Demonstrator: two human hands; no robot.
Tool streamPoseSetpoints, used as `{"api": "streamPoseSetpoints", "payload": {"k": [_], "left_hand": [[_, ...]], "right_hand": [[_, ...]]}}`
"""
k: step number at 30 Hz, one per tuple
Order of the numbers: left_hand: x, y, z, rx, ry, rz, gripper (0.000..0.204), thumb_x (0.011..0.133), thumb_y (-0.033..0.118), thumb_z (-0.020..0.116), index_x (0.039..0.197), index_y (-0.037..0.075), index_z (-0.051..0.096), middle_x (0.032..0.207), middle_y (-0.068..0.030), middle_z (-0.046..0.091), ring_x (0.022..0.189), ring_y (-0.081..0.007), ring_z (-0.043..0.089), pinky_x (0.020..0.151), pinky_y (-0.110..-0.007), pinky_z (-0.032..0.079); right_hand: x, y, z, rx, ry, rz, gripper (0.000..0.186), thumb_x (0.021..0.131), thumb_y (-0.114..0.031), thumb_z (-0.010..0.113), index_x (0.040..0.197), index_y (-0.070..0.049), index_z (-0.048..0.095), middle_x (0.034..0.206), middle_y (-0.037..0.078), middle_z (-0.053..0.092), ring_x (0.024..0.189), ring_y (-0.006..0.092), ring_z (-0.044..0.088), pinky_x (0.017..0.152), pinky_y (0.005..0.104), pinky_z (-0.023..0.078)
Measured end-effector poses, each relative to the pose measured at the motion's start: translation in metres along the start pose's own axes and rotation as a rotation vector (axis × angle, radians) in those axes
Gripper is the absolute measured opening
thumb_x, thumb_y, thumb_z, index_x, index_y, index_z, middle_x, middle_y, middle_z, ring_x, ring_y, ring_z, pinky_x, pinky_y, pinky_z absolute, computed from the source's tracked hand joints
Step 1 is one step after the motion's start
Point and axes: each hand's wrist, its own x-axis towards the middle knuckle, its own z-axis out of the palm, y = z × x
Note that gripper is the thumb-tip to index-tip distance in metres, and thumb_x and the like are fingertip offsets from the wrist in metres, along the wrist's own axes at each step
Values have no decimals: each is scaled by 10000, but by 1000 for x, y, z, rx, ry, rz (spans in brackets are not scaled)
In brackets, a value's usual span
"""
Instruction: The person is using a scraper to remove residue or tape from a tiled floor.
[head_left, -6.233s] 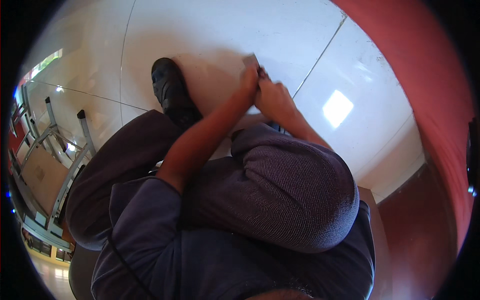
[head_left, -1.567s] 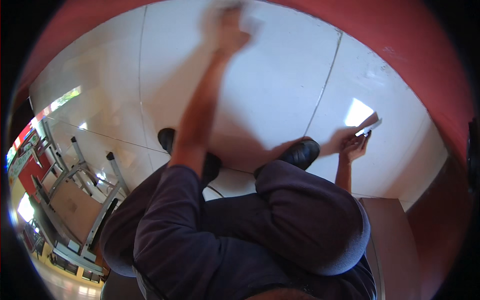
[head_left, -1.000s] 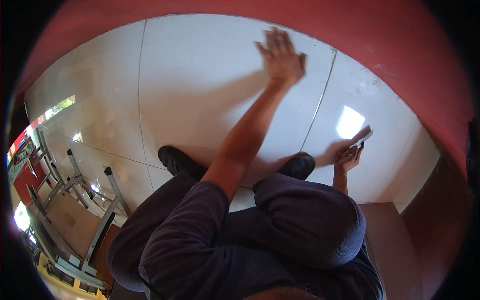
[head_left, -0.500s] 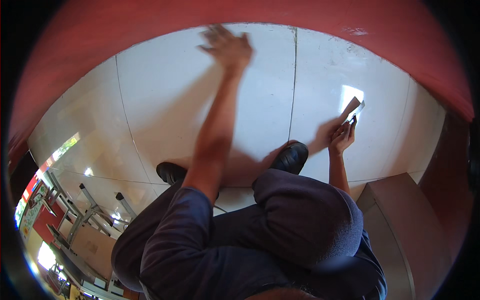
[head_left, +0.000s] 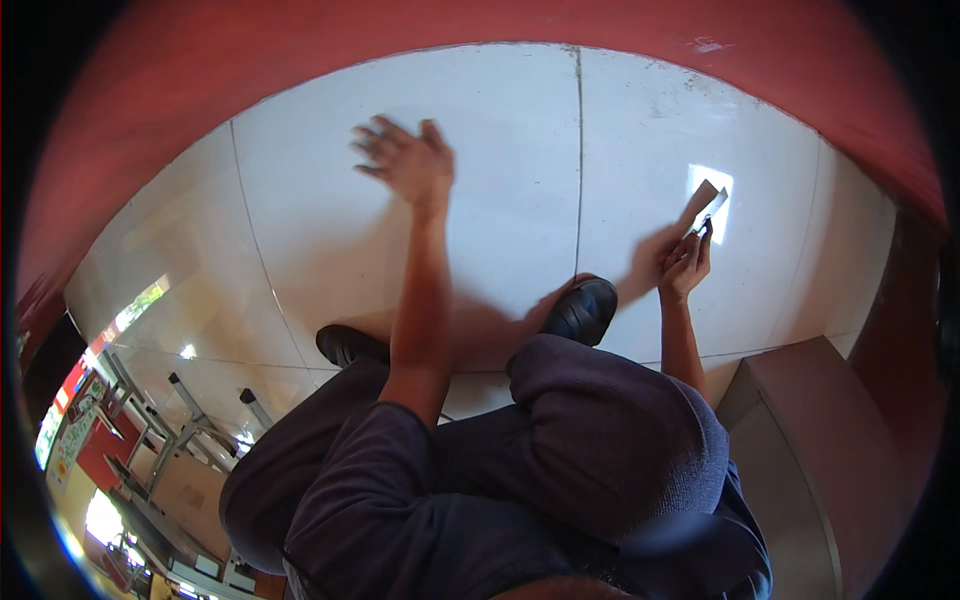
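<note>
Drawing back from the foot of the red wall, the left hand has shifted nearer the person above the white tiled floor, its fingers spread apart and holding nothing visible; whether it touches the tile cannot be told. The right hand has barely moved, fingers clamped on a flat scraper-like tool beyond the right shoe. The tool therefore seems idle while the bare hand works over the tiles.

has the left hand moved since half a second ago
Yes: the left hand has moved left, farther from the dark floor seam, and back from the red wall toward the person.
</note>
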Motion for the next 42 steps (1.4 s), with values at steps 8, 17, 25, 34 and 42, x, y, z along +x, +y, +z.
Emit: {"api": "streamPoseSetpoints", "payload": {"k": [8,17,25,34,42], "left_hand": [[-51,145,-45,-794,-318,602,555,872,359,553,1293,15,443,1349,-230,412,1292,-391,329,1022,-592,251],[-156,57,-132,-1546,-1499,-1083,720,895,669,280,1132,30,513,1046,-124,599,898,-249,594,801,-390,463],[-42,60,-64,-1978,-1156,-1251,307,963,285,401,895,36,567,810,-84,591,752,-209,574,716,-357,495],[-32,44,-77,-1571,-1227,-1190,369,991,327,331,808,90,547,714,-25,554,585,-140,516,515,-286,442],[-53,44,-47,-1943,-1239,-1692,286,974,256,387,768,72,463,627,-48,470,529,-183,463,526,-324,450]], "right_hand": [[-5,10,-9,-65,-61,0,417,966,-217,414,1341,-35,421,571,-41,406,408,39,344,386,201,302],[-95,-67,46,-697,-547,-385,328,963,-88,427,1258,6,535,895,90,663,609,130,590,579,295,505],[-64,-76,189,-748,-766,-438,233,842,-122,502,1003,-65,660,763,263,604,701,459,588,616,504,487],[-76,-94,204,-875,-881,-485,188,794,-109,500,742,32,613,749,306,593,730,465,599,696,501,500],[-91,-78,195,-556,-752,-619,285,883,-143,476,1093,1,606,884,297,603,836,439,599,725,447,504]]}}
